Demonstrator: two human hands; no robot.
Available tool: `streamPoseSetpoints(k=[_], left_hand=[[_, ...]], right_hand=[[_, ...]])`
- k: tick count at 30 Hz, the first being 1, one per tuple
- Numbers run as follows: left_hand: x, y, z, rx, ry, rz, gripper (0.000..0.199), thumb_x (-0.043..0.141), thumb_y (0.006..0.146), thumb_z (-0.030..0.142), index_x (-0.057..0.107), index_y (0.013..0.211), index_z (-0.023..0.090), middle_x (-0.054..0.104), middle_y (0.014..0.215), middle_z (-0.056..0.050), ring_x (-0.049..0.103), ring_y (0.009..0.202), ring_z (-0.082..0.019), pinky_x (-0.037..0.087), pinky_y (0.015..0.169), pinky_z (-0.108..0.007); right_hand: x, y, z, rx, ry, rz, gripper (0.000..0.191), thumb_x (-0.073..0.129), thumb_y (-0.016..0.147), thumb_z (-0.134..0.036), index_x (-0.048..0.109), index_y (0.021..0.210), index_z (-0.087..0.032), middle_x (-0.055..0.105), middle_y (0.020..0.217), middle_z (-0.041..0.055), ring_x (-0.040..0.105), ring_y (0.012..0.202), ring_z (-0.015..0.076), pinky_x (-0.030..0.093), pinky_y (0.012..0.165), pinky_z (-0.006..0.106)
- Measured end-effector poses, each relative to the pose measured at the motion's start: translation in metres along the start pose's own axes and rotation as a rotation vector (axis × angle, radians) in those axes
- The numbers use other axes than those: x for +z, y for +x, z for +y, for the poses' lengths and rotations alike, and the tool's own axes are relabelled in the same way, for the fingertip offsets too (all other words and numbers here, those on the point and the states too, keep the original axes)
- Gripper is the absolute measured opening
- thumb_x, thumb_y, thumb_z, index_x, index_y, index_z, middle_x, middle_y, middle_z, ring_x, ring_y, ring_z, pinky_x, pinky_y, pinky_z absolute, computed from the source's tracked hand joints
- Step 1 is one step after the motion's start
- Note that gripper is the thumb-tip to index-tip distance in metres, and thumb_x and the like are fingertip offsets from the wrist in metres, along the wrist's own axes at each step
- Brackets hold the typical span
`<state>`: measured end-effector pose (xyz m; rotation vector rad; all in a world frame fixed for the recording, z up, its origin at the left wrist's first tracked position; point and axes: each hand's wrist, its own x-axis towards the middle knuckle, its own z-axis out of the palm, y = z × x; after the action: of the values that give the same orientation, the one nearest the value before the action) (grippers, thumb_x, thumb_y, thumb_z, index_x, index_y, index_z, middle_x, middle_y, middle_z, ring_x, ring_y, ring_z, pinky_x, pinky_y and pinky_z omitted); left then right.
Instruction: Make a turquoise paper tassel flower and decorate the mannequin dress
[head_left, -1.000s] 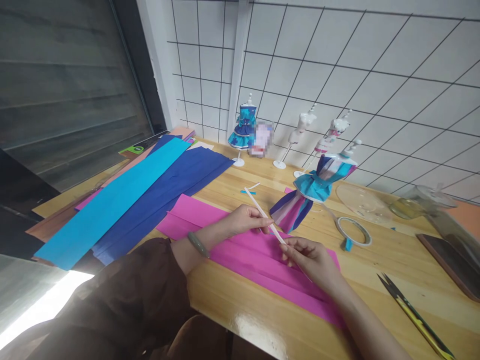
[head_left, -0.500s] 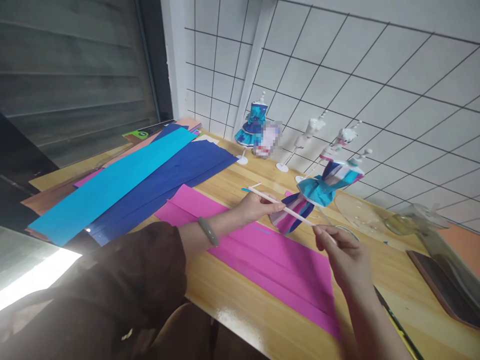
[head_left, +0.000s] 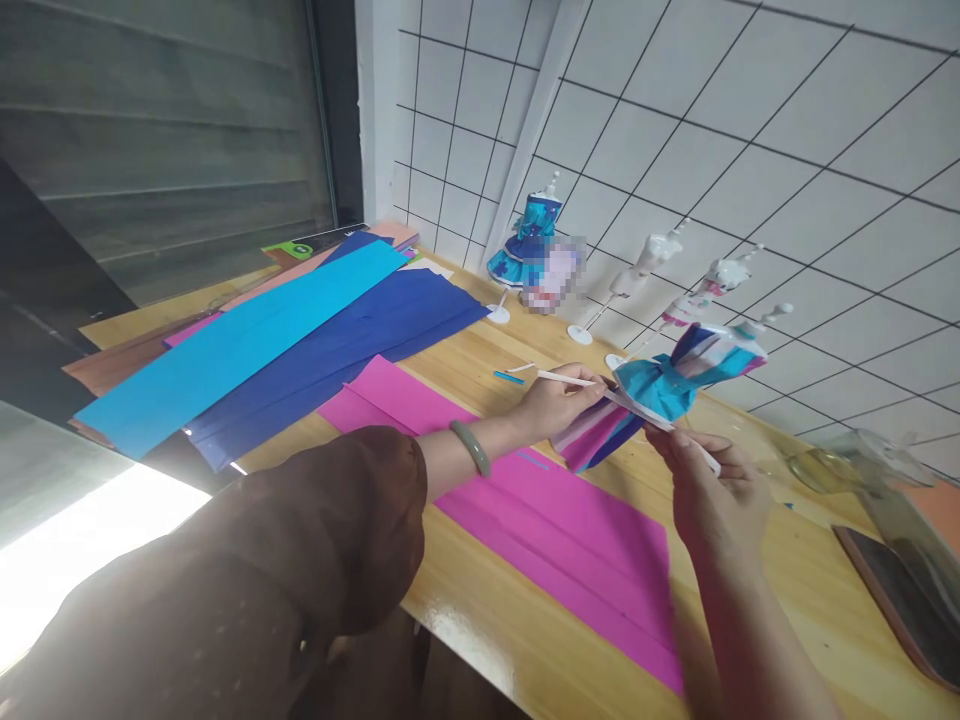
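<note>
Both hands and the strip have shifted since the earliest frame: they were over the magenta sheet, now they're up at the dressed form. White strip [head_left: 630, 402] is strung between the hands, crossing in front of the lower edge of the form's teal upper tier. Can't tell whether it touches the dress.

Left hand [head_left: 559, 405]: narrow pinch on the strip, short end sticking out past the fingers on the far side. Green bangle [head_left: 471, 448] on that wrist, brown sleeve [head_left: 330, 540] behind it. Right hand [head_left: 716, 500]: thumb and fingers closed on the strip near its other end, tip poking out past them.

Dressed form [head_left: 656, 385]: teal tier over a flared striped skirt, tilted in view. Behind it, pink-and-white form [head_left: 694, 297], bare white form [head_left: 649, 255], and further left the blue-dressed form [head_left: 529, 245].

Magenta sheet [head_left: 585, 540] flat on the wooden table [head_left: 757, 620], partly under the left forearm. Blue scrap [head_left: 508, 377] just beyond the left hand. Bright blue sheet [head_left: 240, 345] lies across the navy sheet [head_left: 360, 345] at left. Dark flat slab [head_left: 900, 600] at right edge, clear of the right hand.
</note>
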<state>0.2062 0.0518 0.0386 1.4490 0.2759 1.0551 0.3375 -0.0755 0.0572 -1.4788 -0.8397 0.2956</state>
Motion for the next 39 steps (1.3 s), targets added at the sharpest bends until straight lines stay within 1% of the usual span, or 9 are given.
streamPoseSetpoints(k=[3,8,11,16,20,23,29,33,39], left_hand=[[-0.001,0.001,-0.001,-0.006,-0.019,-0.015,0.022,0.051,0.080,0.036,0.054,0.079,0.013,0.056,0.076,-0.001,0.051,0.072,-0.010,0.039,0.068,-0.022],[-0.002,0.006,-0.005,0.001,-0.054,-0.020,0.020,0.053,0.080,0.034,0.054,0.083,0.014,0.058,0.081,-0.002,0.053,0.078,-0.011,0.040,0.075,-0.024],[-0.001,0.008,-0.006,-0.046,-0.121,-0.012,0.019,0.056,0.078,0.031,0.055,0.084,0.013,0.059,0.082,-0.002,0.054,0.079,-0.011,0.040,0.076,-0.026],[0.004,0.012,-0.003,-0.140,-0.373,-0.028,0.022,0.065,0.070,0.030,0.056,0.079,0.011,0.060,0.075,-0.001,0.055,0.075,-0.011,0.041,0.077,-0.029],[0.005,0.018,-0.008,-0.149,-0.488,-0.051,0.024,0.070,0.064,0.029,0.059,0.073,0.010,0.060,0.069,0.000,0.054,0.072,-0.010,0.039,0.080,-0.030],[0.007,0.023,-0.015,-0.181,-0.540,-0.036,0.027,0.073,0.059,0.029,0.060,0.072,0.009,0.060,0.070,0.000,0.055,0.071,-0.010,0.039,0.080,-0.031],[0.007,0.027,-0.023,-0.216,-0.503,-0.049,0.029,0.073,0.058,0.031,0.062,0.074,0.009,0.060,0.072,-0.002,0.054,0.070,-0.010,0.040,0.073,-0.029],[0.008,0.029,-0.025,-0.212,-0.503,-0.078,0.027,0.072,0.060,0.030,0.062,0.075,0.009,0.060,0.072,-0.002,0.053,0.070,-0.010,0.039,0.072,-0.029],[0.010,0.028,-0.020,-0.228,-0.544,-0.058,0.027,0.074,0.057,0.028,0.062,0.071,0.009,0.060,0.071,-0.001,0.052,0.070,-0.010,0.038,0.076,-0.030]], right_hand=[[0.005,0.003,0.005,0.004,0.106,0.010,0.018,0.068,0.068,-0.032,0.058,0.074,-0.018,0.069,0.070,0.0022,0.067,0.076,0.0199,0.050,0.079,0.039],[0.009,0.008,0.009,0.012,0.262,-0.072,0.020,0.069,0.067,-0.030,0.056,0.075,-0.017,0.069,0.070,0.0027,0.068,0.070,0.0191,0.049,0.083,0.045],[0.010,0.010,0.011,0.013,0.297,-0.089,0.020,0.068,0.067,-0.029,0.055,0.074,-0.017,0.069,0.070,0.0025,0.067,0.070,0.0185,0.049,0.083,0.045],[0.011,0.013,0.016,0.019,0.277,-0.066,0.021,0.068,0.066,-0.032,0.058,0.076,-0.017,0.067,0.069,0.0009,0.066,0.066,0.0163,0.051,0.078,0.040],[0.012,0.014,0.018,0.016,0.251,-0.010,0.015,0.067,0.067,-0.028,0.059,0.073,-0.017,0.065,0.072,-0.0002,0.064,0.074,0.0148,0.050,0.077,0.034],[0.013,0.017,0.017,0.008,0.261,0.049,0.012,0.068,0.066,-0.024,0.058,0.070,-0.018,0.064,0.074,-0.0005,0.063,0.082,0.0165,0.049,0.077,0.034],[0.019,0.028,0.019,0.112,0.416,-0.099,0.010,0.064,0.065,-0.024,0.061,0.074,-0.019,0.065,0.092,0.0037,0.060,0.094,0.0215,0.048,0.080,0.039],[0.020,0.031,0.022,0.132,0.459,-0.096,0.014,0.063,0.064,-0.020,0.062,0.078,-0.020,0.065,0.094,0.0019,0.060,0.096,0.0195,0.048,0.081,0.036],[0.019,0.030,0.022,0.141,0.454,-0.101,0.011,0.062,0.066,-0.022,0.061,0.077,-0.021,0.065,0.090,-0.0001,0.060,0.092,0.0178,0.047,0.079,0.035]])
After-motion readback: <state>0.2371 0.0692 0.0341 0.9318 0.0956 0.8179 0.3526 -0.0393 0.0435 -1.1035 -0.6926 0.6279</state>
